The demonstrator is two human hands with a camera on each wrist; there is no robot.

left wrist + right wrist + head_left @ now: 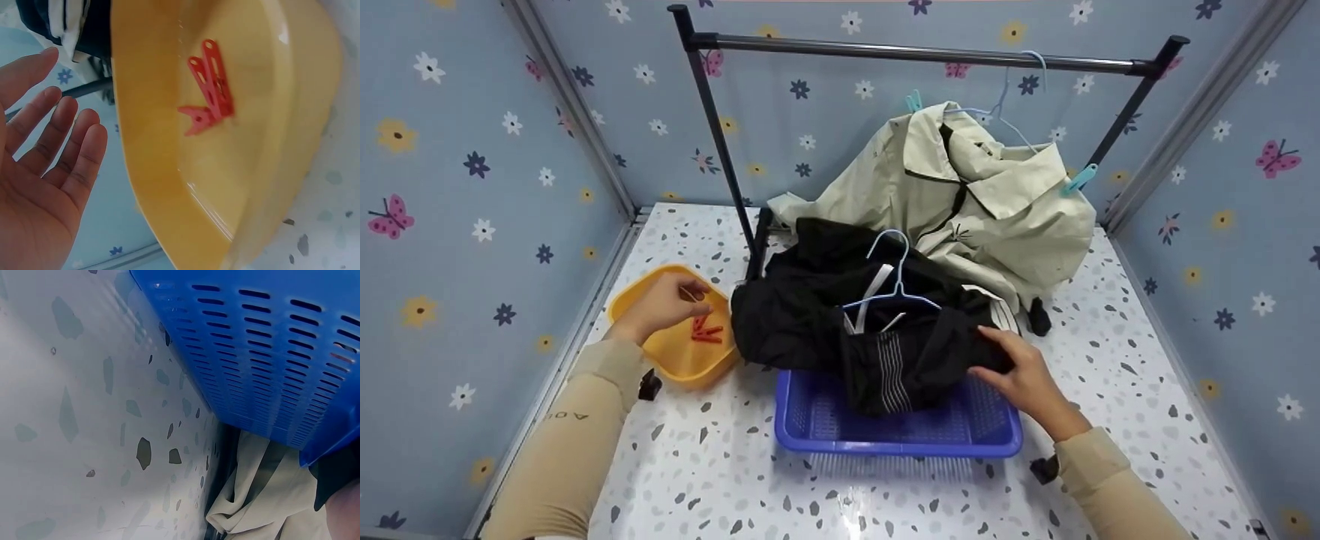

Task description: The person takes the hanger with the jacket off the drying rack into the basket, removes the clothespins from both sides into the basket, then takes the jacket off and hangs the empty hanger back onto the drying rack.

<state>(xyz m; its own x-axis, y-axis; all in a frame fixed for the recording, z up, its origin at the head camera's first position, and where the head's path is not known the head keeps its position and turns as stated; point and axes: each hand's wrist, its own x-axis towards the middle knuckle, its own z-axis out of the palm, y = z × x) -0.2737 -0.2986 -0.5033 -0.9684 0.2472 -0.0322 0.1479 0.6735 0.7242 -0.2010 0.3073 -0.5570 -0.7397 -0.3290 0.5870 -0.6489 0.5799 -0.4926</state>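
My left hand (664, 300) hovers over a yellow plastic bin (690, 381), its fingers loosely bent and nothing in them. Red clothespins (216, 84) lie on the bin's floor, beside that hand in the left wrist view. A black garment with white stripes (877, 360) lies heaped over a blue perforated basket (900, 448). A light blue hanger (898, 289) stands up out of the garment, its lower part hidden in the cloth. At the garment's right side my right hand (1027, 375) pinches the fabric between thumb and fingers; only a bit of it shows in the right wrist view.
Behind the basket stands a black clothes rack (922, 52). A beige jacket (1005, 225) hangs from it on a blue hanger, with teal clothespins (1081, 180) at its shoulders. Patterned wall panels (457, 225) enclose the speckled white table (720, 465).
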